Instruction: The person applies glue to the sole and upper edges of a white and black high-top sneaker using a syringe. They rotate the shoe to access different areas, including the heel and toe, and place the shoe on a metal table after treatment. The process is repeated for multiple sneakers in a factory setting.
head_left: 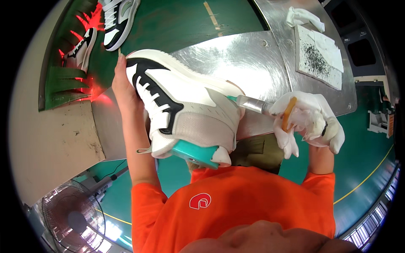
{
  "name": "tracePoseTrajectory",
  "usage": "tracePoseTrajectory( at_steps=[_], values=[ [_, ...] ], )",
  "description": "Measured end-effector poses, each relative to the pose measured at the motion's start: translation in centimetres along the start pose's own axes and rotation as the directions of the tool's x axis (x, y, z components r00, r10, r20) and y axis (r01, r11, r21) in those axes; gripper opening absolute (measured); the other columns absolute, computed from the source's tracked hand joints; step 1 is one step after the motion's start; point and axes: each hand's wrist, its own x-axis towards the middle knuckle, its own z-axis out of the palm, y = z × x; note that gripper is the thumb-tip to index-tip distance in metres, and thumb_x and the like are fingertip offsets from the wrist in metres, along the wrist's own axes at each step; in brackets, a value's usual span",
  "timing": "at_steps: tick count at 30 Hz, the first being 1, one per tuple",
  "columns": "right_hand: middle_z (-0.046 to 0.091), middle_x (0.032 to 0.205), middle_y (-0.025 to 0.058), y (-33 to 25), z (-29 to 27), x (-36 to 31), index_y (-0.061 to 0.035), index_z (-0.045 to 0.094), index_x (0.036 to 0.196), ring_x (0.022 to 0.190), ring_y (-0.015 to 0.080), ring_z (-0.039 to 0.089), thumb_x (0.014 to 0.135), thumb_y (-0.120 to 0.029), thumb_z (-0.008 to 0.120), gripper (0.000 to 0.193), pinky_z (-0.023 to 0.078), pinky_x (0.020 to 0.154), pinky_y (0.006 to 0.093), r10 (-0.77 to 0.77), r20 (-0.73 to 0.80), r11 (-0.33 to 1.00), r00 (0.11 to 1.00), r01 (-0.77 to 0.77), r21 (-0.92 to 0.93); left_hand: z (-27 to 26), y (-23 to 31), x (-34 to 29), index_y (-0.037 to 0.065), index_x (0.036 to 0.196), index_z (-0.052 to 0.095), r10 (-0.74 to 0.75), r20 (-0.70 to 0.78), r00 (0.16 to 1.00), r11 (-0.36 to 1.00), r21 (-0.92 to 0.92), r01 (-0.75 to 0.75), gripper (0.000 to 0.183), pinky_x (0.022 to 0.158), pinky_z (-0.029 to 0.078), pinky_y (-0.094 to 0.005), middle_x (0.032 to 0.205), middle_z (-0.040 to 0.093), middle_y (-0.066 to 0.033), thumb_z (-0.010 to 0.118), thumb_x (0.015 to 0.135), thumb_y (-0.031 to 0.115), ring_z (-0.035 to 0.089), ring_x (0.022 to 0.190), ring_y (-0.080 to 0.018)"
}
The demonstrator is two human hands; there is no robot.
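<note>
A white, black and grey sneaker (190,95), fitted on a teal shoe last (195,152), is held up on its side in front of me. My bare left hand (125,86) is closed on its toe end, with most of the fingers hidden behind the shoe. In a white glove, my right hand (314,120) is closed around a clear syringe (253,103). The syringe's teal tip meets the shoe near the sole edge at the heel. Across the gloved fingers lies a yellow-brown band or strip (289,113). Some crumpled white material (310,126) is bunched at the palm.
Beyond the shoe is a shiny metal work surface (261,59) beside a green belt (177,21). Two similar sneakers (119,23) (82,50) sit at the far left, near red-lit green flaps (69,78). A black-specked white pad (314,59) and a white cloth (304,19) lie far right. A fan (76,219) stands lower left.
</note>
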Motion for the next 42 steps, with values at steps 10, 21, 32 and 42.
tracePoseTrajectory(
  at_steps=[10, 21, 32, 42],
  values=[
    [0.064, 0.078, 0.0191, 4.1, -1.5, -2.0, 0.0132, 0.054, 0.119, 0.058, 0.0233, 0.065, 0.078, -0.016, 0.064, 0.052, 0.051, 0.047, 0.0257, 0.121, -0.258, 0.989, 0.959, -0.093, 0.118, 1.9, 0.5, -1.6, 0.005, 0.082, 0.063, 0.071, -0.121, 0.99, 0.918, 0.397, -0.018, 0.035, 0.059, 0.045, -0.0256, 0.072, 0.062, -0.0014, 0.055, 0.097, 0.035, 0.056, 0.063, -0.009],
    [0.062, 0.096, 0.0228, 7.4, -3.1, -2.6, 0.0197, 0.036, 0.129, 0.077, 0.0237, 0.067, 0.052, -0.014, 0.085, 0.098, 0.056, 0.063, 0.0268, -0.083, -0.089, 0.813, 0.993, 0.119, 0.569, -4.2, 0.1, -0.3, 0.0, 0.111, 0.063, 0.218, 0.142, 0.966, 0.769, 0.584, -0.259, 0.041, 0.07, 0.051, -0.0282, 0.097, 0.066, -0.0093, 0.061, 0.094, 0.038, 0.062, 0.082, -0.0133],
    [0.056, 0.108, 0.0291, 8.8, -2.9, -2.5, 0.0127, 0.024, 0.138, 0.091, 0.035, 0.066, 0.052, -0.027, 0.097, 0.12, 0.058, 0.075, 0.0341, -0.19, -0.017, 0.8, 0.982, 0.165, 0.576, -11.2, 1.2, -10.6, -0.003, 0.125, 0.052, -0.168, 0.004, 0.986, 0.693, 0.711, 0.115, 0.051, 0.068, 0.058, -0.0365, 0.108, 0.066, -0.0157, 0.041, 0.102, 0.041, 0.068, 0.087, -0.0247],
    [0.058, 0.108, 0.0246, 9.7, -1.4, -3.0, 0.0088, 0.028, 0.138, 0.088, 0.0314, 0.066, 0.06, -0.022, 0.088, 0.103, 0.058, 0.074, 0.036, -0.19, -0.044, 0.866, 0.981, 0.189, 0.462, -8.4, -0.3, -22.8, -0.006, 0.125, 0.049, -0.653, 0.18, 0.736, 0.715, 0.469, 0.519, 0.067, 0.068, 0.058, -0.0383, 0.107, 0.066, -0.0155, 0.043, 0.098, 0.054, 0.069, 0.083, -0.0254]
  ],
)
